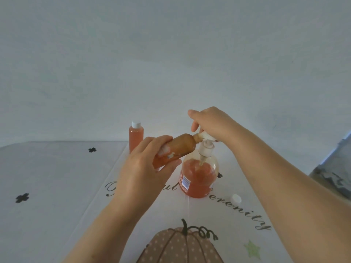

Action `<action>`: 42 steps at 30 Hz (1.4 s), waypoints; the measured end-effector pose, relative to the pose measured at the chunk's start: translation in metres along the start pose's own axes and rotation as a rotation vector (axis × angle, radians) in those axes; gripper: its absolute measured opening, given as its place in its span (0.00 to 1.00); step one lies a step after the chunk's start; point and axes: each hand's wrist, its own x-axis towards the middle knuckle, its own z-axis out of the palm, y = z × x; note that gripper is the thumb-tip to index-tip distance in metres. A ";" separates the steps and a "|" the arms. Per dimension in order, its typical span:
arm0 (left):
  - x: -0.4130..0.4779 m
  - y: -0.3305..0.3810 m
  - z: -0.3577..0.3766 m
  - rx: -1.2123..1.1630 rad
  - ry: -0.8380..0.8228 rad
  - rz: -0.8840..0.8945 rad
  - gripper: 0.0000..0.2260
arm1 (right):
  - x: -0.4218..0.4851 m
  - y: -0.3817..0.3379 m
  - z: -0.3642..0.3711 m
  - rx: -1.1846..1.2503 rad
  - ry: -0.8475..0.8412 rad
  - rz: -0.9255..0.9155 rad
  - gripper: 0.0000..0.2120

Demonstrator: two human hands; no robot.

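Note:
A clear pump bottle [197,179] half full of orange liquid stands on the table, near the middle. My right hand [210,122] presses down on its white pump head [206,147], fingers curled over the spout. My left hand [148,162] grips a small bottle [180,149] of orange liquid, tilted almost level, its open neck against the pump spout. A loose white cap [236,198] lies on the cloth to the right of the pump bottle.
A second small orange bottle [136,136] with a white cap stands upright at the back, left of my hands. The table [57,177] wears a white cloth printed with a pumpkin, script lettering and black flowers. A pale wall rises behind. Dark patterned fabric [334,168] shows at the right edge.

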 end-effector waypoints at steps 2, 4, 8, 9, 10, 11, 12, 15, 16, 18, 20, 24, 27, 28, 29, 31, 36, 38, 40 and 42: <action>0.000 0.000 0.000 0.001 0.014 0.007 0.20 | 0.000 -0.002 -0.004 0.034 -0.005 -0.020 0.20; 0.001 0.001 0.000 0.001 0.019 0.017 0.20 | -0.002 -0.006 -0.010 0.052 -0.006 -0.030 0.19; 0.000 0.002 0.001 -0.007 0.023 0.033 0.20 | 0.006 -0.016 -0.013 0.015 0.074 -0.038 0.18; 0.000 0.001 0.001 -0.009 0.025 0.036 0.20 | 0.008 -0.017 -0.011 -0.019 0.093 -0.042 0.18; 0.000 0.001 0.001 -0.011 0.026 0.035 0.20 | 0.010 -0.018 -0.008 -0.043 0.104 -0.046 0.18; -0.001 0.001 0.001 -0.013 0.027 0.032 0.20 | 0.011 -0.018 -0.005 -0.063 0.111 -0.044 0.18; -0.001 0.001 0.001 -0.017 0.028 0.029 0.20 | 0.012 -0.018 -0.002 -0.082 0.119 -0.041 0.18; -0.001 0.002 0.000 -0.025 0.033 0.026 0.20 | 0.016 -0.014 0.006 -0.082 0.109 -0.002 0.18; -0.001 0.002 0.001 -0.024 0.036 0.027 0.20 | 0.017 -0.013 0.008 -0.065 0.110 0.018 0.18; 0.000 0.003 0.001 -0.010 0.046 0.029 0.20 | 0.019 -0.013 0.009 -0.056 0.133 0.040 0.18; 0.000 0.004 0.001 0.011 0.056 0.032 0.20 | 0.020 -0.012 0.009 -0.081 0.156 0.044 0.17; 0.001 0.004 -0.002 0.073 0.053 0.040 0.20 | 0.021 -0.010 0.013 -0.211 0.158 0.075 0.14; 0.002 0.001 -0.002 0.097 0.036 0.025 0.20 | 0.021 -0.010 0.018 -0.260 0.148 0.146 0.15; 0.002 0.001 -0.002 0.097 0.031 0.018 0.20 | 0.020 -0.010 0.019 -0.268 0.146 0.162 0.15; 0.002 0.001 -0.002 0.094 0.027 0.012 0.20 | 0.019 -0.010 0.019 -0.274 0.144 0.167 0.15; 0.001 0.001 -0.002 0.095 0.027 0.011 0.20 | 0.017 -0.011 0.019 -0.288 0.147 0.157 0.14; 0.000 0.005 -0.003 0.074 0.039 0.022 0.20 | 0.015 -0.018 0.011 -0.295 0.146 0.114 0.14; 0.000 0.006 -0.003 0.058 0.042 0.032 0.20 | 0.013 -0.021 0.008 -0.312 0.153 0.097 0.14; 0.000 0.006 -0.004 0.056 0.046 0.037 0.20 | 0.012 -0.021 0.007 -0.317 0.160 0.089 0.15; 0.000 0.006 -0.004 0.067 0.046 0.035 0.20 | 0.011 -0.021 0.007 -0.304 0.159 0.094 0.14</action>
